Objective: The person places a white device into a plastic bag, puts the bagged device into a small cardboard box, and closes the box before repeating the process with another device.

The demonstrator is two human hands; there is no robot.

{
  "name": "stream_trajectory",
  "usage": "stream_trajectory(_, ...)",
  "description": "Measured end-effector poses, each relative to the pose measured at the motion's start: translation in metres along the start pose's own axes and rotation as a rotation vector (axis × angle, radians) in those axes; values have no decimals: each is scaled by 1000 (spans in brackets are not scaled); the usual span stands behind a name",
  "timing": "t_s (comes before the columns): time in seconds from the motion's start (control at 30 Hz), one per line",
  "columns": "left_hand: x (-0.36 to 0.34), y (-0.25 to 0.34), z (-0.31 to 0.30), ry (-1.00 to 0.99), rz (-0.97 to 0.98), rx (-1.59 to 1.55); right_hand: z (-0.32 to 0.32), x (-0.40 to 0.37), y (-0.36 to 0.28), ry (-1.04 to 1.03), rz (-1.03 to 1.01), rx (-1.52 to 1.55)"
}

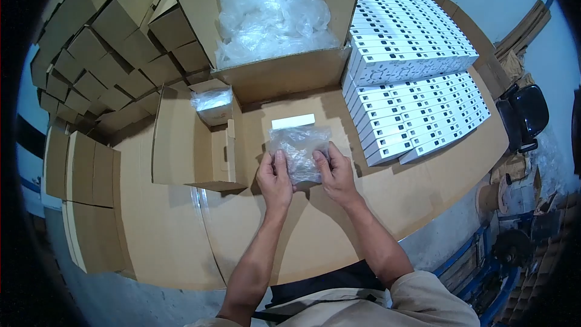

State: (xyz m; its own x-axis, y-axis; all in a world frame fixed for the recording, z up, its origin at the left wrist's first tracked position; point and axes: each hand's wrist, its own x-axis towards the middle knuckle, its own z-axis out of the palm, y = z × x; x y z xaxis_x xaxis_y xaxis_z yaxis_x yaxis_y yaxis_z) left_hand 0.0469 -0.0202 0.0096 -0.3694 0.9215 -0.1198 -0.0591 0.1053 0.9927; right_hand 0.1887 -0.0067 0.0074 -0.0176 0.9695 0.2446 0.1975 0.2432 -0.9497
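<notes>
Both hands are closed on a clear plastic bag (299,151), held low over the cardboard-covered bench (423,175) in front of the person. The left hand (275,175) pinches the bag's left edge between thumb and fingers, and the right hand (334,172) grips the right edge the same way. The film is crumpled and glossy; it looks feather-light, limp and a little slippery. It would likely handle best pinched at its side edges or mouth, as it is here, since its middle gives nothing firm to grip. Whether anything is inside it cannot be told. Just beyond the bag lies a slim white box (293,122). Behind that stands a large carton (284,75) heaped with more clear bags, and packed rows of white boxes (417,109) lie to the right.
</notes>
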Motion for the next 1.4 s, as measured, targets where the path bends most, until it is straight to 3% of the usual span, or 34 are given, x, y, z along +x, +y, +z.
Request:
stream_trajectory(0.07,12,-20,-2,42,249,75,-1,1,9,18,12,62)
stream_trajectory(0.13,15,-21,-8,34,332,172,-4,3,12,42,-3,67)
stream_trajectory(0.37,13,0,-18,-5,440,266,-15,7,10,-2,79,95)
stream_trajectory(0.47,11,-3,-21,-41,339,288,-16,7,16,-5,42,61)
stream_trajectory(0.57,9,5,-12,-52,223,-37,-19,5,19,-47,8,-14)
stream_trajectory(0.7,15,-2,-20,-81,227,-2,-23,4,11,-96,41,-113)
stream_trajectory(0.8,14,-3,-20,-135,246,20,-13,6,6,20,70,208)
stream_trajectory(1.0,15,-4,-14,-157,200,-25,-19,5,7,-67,140,118)
stream_trajectory(1.1,18,-9,-20,-179,175,-15,-26,10,16,19,150,147)
stream_trajectory(1.2,17,-8,-22,-187,170,19,-21,13,11,267,5,125)
stream_trajectory(1.23,16,-6,-21,-190,167,31,-23,11,4,280,-62,61)
stream_trajectory(1.33,15,-9,-19,-203,176,24,-29,14,-27,253,-442,-507)
stream_trajectory(1.4,15,-13,-19,-215,184,9,-26,16,-41,182,-454,-649)
